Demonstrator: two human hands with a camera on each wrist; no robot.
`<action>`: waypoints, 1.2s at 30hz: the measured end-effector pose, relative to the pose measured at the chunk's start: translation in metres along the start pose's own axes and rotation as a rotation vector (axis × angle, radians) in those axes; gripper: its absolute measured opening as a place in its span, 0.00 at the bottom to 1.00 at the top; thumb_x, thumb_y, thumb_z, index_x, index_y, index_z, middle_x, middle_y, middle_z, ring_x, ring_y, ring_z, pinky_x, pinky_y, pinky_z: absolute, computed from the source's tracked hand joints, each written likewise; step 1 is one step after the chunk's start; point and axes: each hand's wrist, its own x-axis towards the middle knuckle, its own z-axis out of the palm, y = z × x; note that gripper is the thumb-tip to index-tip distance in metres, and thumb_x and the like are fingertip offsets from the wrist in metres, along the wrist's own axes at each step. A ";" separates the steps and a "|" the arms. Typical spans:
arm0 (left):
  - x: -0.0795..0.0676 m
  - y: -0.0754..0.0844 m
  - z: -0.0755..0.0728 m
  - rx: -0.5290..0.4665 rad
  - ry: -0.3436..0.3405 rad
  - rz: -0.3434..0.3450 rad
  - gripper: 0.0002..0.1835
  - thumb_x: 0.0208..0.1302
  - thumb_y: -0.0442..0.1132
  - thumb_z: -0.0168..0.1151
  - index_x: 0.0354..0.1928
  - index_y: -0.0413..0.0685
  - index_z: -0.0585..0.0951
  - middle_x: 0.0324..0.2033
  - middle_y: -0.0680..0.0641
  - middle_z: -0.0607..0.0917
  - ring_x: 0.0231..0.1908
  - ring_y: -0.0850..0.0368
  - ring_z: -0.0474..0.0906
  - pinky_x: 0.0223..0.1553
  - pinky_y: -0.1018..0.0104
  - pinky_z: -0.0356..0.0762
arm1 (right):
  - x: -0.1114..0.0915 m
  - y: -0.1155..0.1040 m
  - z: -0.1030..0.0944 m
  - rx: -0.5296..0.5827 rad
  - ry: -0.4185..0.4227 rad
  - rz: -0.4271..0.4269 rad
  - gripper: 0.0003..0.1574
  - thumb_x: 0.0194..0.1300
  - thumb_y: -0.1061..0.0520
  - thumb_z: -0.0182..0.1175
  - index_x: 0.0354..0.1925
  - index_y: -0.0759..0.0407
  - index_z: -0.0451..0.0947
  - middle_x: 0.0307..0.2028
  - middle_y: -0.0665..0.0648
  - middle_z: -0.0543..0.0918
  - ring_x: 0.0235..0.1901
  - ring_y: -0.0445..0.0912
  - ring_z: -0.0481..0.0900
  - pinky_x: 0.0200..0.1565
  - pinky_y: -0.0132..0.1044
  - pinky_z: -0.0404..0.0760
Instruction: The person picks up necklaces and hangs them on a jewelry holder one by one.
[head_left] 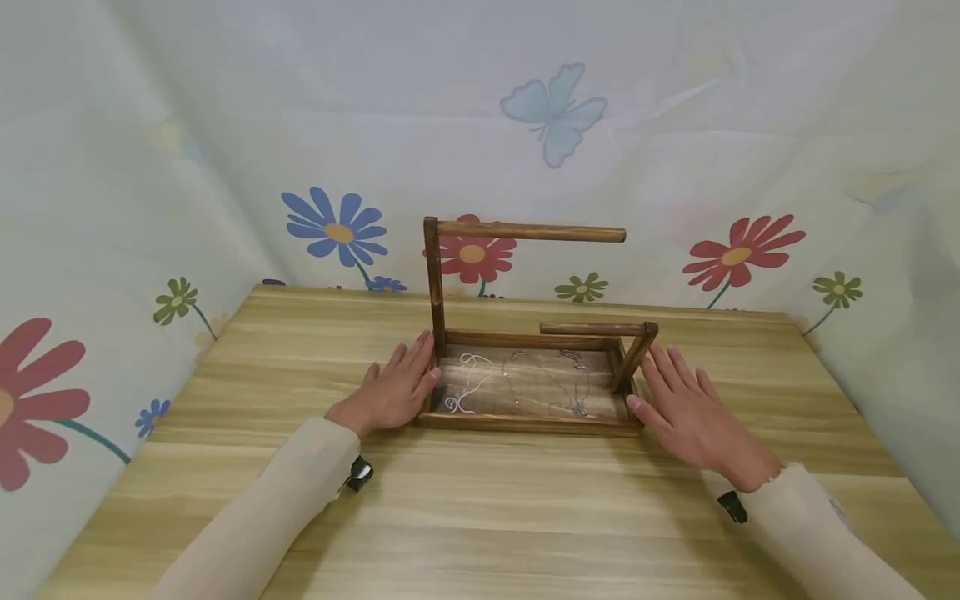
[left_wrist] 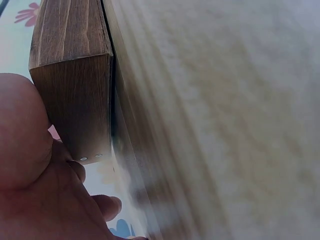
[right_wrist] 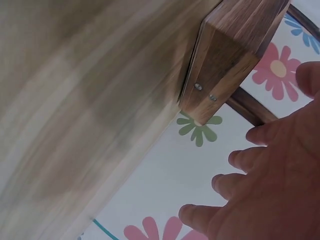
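Note:
A dark brown wooden tray (head_left: 525, 423) rests on the table, with a tall L-shaped post and bar (head_left: 525, 231) at its left end and a lower one (head_left: 600, 327) at its right. Thin silver chains, like necklaces, lie spread on its floor; a whitish one (head_left: 452, 404) is at the left and a darker one (head_left: 579, 408) at the right. My left hand (head_left: 393, 390) lies along the left end wall, fingers extended. Against the right end is my right hand (head_left: 690, 421), thumb near the front corner and fingers straight. Small screws show on the end wall (right_wrist: 220, 70) in the right wrist view.
The light wood-grain table (head_left: 480, 517) ends at the back against a pale curtain (head_left: 360, 100) printed with flowers and a butterfly. Both sleeves carry small black clips (head_left: 360, 473) near the wrists. The bars rise above the tray.

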 end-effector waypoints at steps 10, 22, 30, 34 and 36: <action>0.004 -0.001 0.000 0.024 0.004 0.007 0.38 0.85 0.56 0.33 0.85 0.49 0.37 0.85 0.46 0.39 0.83 0.30 0.41 0.73 0.18 0.39 | -0.009 -0.003 0.001 0.003 0.096 -0.064 0.46 0.83 0.39 0.48 0.80 0.69 0.54 0.81 0.73 0.52 0.79 0.72 0.50 0.74 0.71 0.55; 0.001 -0.001 -0.001 -0.007 -0.005 0.006 0.38 0.85 0.57 0.34 0.85 0.49 0.38 0.85 0.46 0.40 0.82 0.30 0.41 0.73 0.18 0.37 | -0.015 -0.018 -0.004 0.254 0.397 -0.011 0.26 0.76 0.55 0.61 0.66 0.67 0.77 0.66 0.71 0.79 0.63 0.70 0.79 0.61 0.68 0.76; 0.004 -0.004 0.003 -0.042 -0.012 -0.008 0.39 0.84 0.59 0.34 0.85 0.54 0.36 0.85 0.49 0.39 0.82 0.28 0.40 0.74 0.19 0.35 | -0.011 -0.022 0.001 0.453 0.444 0.019 0.21 0.77 0.55 0.61 0.62 0.64 0.81 0.58 0.67 0.87 0.54 0.61 0.88 0.52 0.39 0.87; 0.004 -0.003 0.002 -0.022 -0.010 -0.003 0.39 0.84 0.59 0.33 0.85 0.54 0.36 0.85 0.48 0.39 0.81 0.27 0.41 0.73 0.18 0.36 | -0.007 -0.024 0.003 0.502 0.420 0.045 0.20 0.77 0.54 0.61 0.61 0.62 0.83 0.55 0.65 0.89 0.49 0.49 0.90 0.44 0.17 0.79; 0.003 -0.001 0.001 -0.002 -0.010 -0.001 0.38 0.85 0.59 0.33 0.85 0.52 0.36 0.85 0.47 0.40 0.81 0.27 0.42 0.73 0.18 0.37 | -0.005 -0.025 0.004 0.531 0.410 0.049 0.20 0.77 0.54 0.62 0.61 0.61 0.83 0.54 0.64 0.89 0.47 0.37 0.88 0.43 0.17 0.79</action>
